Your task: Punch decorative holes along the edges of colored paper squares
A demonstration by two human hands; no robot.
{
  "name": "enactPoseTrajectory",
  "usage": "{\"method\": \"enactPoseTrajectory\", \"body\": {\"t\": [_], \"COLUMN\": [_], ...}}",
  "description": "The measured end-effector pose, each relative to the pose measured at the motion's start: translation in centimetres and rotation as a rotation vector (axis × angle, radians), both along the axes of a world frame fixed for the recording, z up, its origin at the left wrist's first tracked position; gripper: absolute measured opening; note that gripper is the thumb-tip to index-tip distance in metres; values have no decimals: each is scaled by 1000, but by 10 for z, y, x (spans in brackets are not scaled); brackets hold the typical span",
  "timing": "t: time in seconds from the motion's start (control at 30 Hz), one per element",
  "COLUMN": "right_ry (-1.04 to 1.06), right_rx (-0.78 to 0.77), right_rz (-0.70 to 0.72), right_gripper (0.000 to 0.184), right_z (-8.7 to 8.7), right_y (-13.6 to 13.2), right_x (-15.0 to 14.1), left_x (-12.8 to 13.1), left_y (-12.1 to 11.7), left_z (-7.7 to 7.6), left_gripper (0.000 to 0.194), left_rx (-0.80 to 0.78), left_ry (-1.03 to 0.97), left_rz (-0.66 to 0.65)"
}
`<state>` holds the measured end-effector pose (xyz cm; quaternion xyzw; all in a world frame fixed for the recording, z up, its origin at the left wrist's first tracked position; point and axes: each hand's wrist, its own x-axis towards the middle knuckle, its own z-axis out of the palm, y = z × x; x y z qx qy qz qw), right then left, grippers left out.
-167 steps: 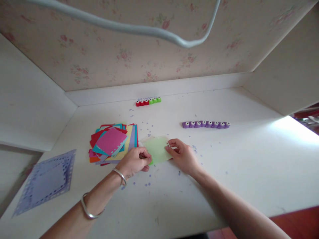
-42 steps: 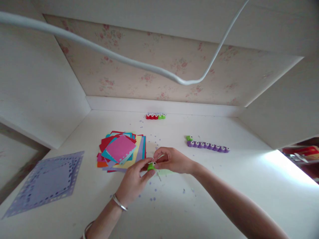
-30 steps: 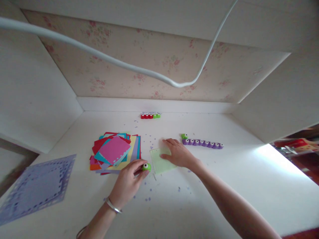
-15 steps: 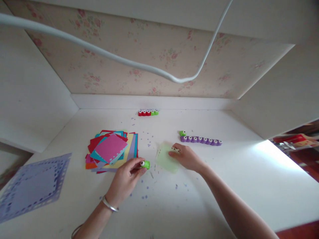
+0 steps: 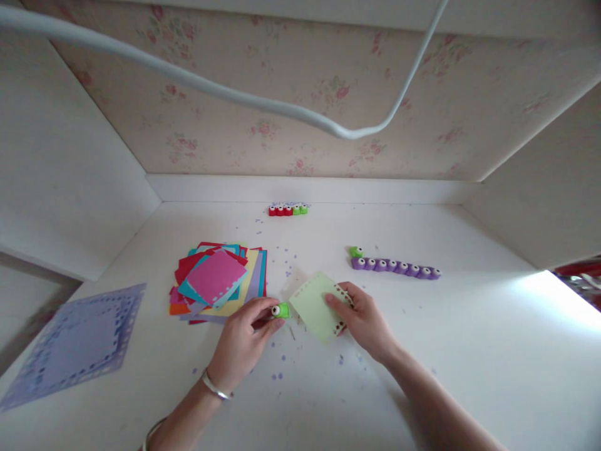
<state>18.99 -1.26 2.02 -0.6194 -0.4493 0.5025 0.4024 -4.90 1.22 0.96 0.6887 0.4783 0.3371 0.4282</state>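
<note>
Between its thumb and fingers my left hand [image 5: 246, 332] grips a small green paper punch [image 5: 282, 311] with a white button. My right hand [image 5: 364, 316] pinches a pale green paper square [image 5: 312, 304] by its right side, where rows of small holes run along the edges. The paper's left corner comes up close to the punch; whether they touch I cannot tell. Small purple paper bits [image 5: 278, 376] lie scattered on the white table [image 5: 375, 401] around both hands.
Left of my hands lies a stack of coloured paper [image 5: 218, 275], with punched lavender sheets [image 5: 79, 341] further left. A row of purple punches [image 5: 397, 268] with one green punch [image 5: 355, 252] sits right. Red and green punches [image 5: 288, 210] line the back. A white cable [image 5: 225, 94] hangs above.
My right hand has turned the pale green paper, so its holed edges now face right and a corner points at the punch. My left hand keeps hold of the green punch. The view has shifted slightly.
</note>
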Motion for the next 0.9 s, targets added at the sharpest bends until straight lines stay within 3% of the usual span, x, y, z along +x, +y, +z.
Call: {"method": "enactPoseTrajectory", "body": {"t": [0.23, 0.63, 0.9], "right_ry": [-113, -137, -287], "right_rx": [4, 14, 69], "right_rz": [-1, -2, -10], "right_gripper": [30, 26, 25], "right_z": [-1, 4, 8], "right_y": [-5, -7, -12], "right_x": [-4, -7, -10], "left_x": [1, 2, 1], "left_y": [1, 1, 1], "left_z": [-3, -3, -2], "left_gripper": [24, 21, 19], "left_rx": [-38, 16, 60], "left_ry": [-6, 17, 70], "left_rz": [-4, -16, -11]}}
